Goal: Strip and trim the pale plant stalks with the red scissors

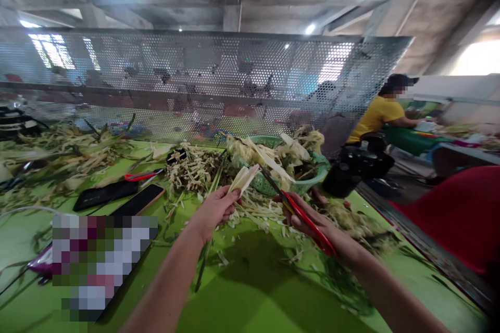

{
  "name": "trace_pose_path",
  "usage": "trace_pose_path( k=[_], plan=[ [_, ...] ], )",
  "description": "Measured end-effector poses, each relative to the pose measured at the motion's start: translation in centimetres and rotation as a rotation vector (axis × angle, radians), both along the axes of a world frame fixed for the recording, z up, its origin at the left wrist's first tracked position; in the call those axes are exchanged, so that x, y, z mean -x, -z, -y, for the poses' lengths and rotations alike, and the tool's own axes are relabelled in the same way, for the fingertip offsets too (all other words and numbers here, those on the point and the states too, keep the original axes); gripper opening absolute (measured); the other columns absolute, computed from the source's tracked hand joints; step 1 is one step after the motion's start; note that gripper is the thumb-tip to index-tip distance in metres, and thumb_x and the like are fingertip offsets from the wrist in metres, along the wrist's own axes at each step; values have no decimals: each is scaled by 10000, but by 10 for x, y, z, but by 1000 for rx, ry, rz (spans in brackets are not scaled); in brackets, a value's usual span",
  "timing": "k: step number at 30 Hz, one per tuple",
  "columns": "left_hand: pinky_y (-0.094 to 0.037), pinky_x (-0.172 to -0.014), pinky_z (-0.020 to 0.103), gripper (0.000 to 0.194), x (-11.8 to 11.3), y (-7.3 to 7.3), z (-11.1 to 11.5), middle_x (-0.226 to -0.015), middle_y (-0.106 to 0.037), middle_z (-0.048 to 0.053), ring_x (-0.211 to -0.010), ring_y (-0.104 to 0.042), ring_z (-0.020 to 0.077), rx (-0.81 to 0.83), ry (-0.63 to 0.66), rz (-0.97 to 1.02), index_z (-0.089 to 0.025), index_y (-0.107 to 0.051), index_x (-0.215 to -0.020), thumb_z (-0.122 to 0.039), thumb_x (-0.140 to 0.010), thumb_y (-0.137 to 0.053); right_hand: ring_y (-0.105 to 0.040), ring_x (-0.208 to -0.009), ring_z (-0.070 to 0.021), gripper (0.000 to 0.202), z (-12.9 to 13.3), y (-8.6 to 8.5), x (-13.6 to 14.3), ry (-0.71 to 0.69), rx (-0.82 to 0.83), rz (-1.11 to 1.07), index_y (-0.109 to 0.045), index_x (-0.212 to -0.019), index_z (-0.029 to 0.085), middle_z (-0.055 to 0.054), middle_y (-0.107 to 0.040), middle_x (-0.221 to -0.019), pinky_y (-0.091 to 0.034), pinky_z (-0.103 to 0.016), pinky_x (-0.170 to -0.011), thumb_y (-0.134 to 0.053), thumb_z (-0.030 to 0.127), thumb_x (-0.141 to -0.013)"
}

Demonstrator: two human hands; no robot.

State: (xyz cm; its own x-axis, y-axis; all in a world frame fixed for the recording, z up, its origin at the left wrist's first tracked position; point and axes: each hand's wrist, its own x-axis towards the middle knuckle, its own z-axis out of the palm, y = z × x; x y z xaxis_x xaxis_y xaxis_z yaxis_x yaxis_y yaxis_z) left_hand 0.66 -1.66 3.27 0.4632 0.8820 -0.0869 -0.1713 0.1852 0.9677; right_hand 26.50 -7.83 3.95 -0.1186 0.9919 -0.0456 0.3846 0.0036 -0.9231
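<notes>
Pinched in my left hand (219, 210) is a pale corn husk (244, 179), its far end pointing up and to the right. My right hand (300, 213) is closed around red-handled scissors (308, 218); their dark blades reach toward the tip of the husk. Whether the blades touch it, I cannot tell. Just beyond both hands stands a green plastic basket (269, 184) heaped with dry husks and corn silk. Small husk trimmings (250, 213) lie scattered on the green tabletop (253, 291) beneath my hands.
At left are a black phone (103, 195), another phone (138, 200), red-handled scissors (144, 174) and a husk pile (70, 151). A perforated metal panel (195, 78) stands behind the table. A person in a yellow shirt (377, 117) sits beyond the right edge, near a red chair (457, 218).
</notes>
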Motion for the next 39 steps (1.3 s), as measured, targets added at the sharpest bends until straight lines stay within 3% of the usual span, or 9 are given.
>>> trace_pose_path(
  k=[2, 10, 14, 23, 26, 29, 33, 35, 39],
  plan=[
    [-94, -422, 193, 394, -1, 0, 0, -521, -299, -89, -436, -181, 30, 10, 19, 2, -165, -538, -787, -539, -734, -652, -159, -1433, -317, 787, 0, -2, 2, 16, -10, 68, -386, -1433, 318, -30, -269, -1546, -248, -482, -1139, -638, 599, -743],
    [-73, -423, 207, 394, -3, 1, 2, -496, -273, -93, -428, -160, 39, 38, 103, -50, -163, -539, -734, -543, -735, -644, -434, -1274, -364, 702, 4, -13, 16, -28, -124, 109, -465, -1387, 307, -53, -494, -1399, -364, -470, -1063, -644, 548, -753],
    [-68, -424, 210, 388, -3, 0, 3, -505, -286, -90, -429, -162, 41, 38, 107, -63, -168, -536, -737, -541, -737, -641, -540, -1109, -323, 581, 1, -15, 16, -65, -143, 130, -530, -1326, 293, -63, -627, -1163, -457, -402, -940, -629, 490, -788],
    [-82, -421, 200, 394, -2, 1, 2, -508, -288, -91, -429, -170, 37, 30, 90, -72, -161, -536, -737, -542, -741, -636, -571, -804, -213, 439, -8, -11, 14, -101, -176, 129, -645, -1150, 230, -36, -628, -888, -478, -290, -701, -634, 483, -792],
    [-80, -414, 196, 377, -1, 2, 1, -496, -277, -95, -424, -162, 36, 15, 68, -51, -160, -527, -738, -525, -762, -621, -592, -854, -245, 523, -10, -10, 12, -82, -160, 136, -636, -1182, 204, -58, -647, -926, -497, -317, -725, -653, 514, -762],
    [-85, -408, 190, 365, 0, 2, 0, -480, -269, -101, -411, -157, 34, 14, 38, -34, -167, -511, -739, -517, -775, -611, -578, -1048, -303, 609, -8, -8, 6, -60, -161, 181, -547, -1306, 234, -83, -621, -1182, -495, -377, -864, -604, 547, -786],
    [-95, -408, 187, 353, -1, 0, -2, -484, -281, -99, -409, -165, 32, 9, -32, -52, -167, -499, -736, -502, -787, -599, -351, -1332, -393, 781, -6, -4, -1, -3, -149, 370, -425, -1414, 247, -86, -407, -1470, -347, -481, -1068, -615, 597, -742],
    [-109, -412, 187, 332, -2, 1, -3, -499, -298, -96, -417, -179, 33, -3, -62, -65, -166, -503, -755, -481, -791, -601, -330, -1345, -401, 793, -5, -2, 0, -10, -158, 432, -401, -1428, 239, -96, -405, -1472, -315, -502, -1087, -609, 591, -748],
    [-139, -425, 191, 325, -4, 3, -3, -526, -326, -86, -437, -210, 40, -52, -78, -114, -166, -513, -785, -483, -802, -584, -505, -1201, -354, 609, -6, -3, 8, -86, -262, 431, -478, -1342, 249, -100, -609, -1232, -432, -447, -983, -577, 523, -807]
  ],
)
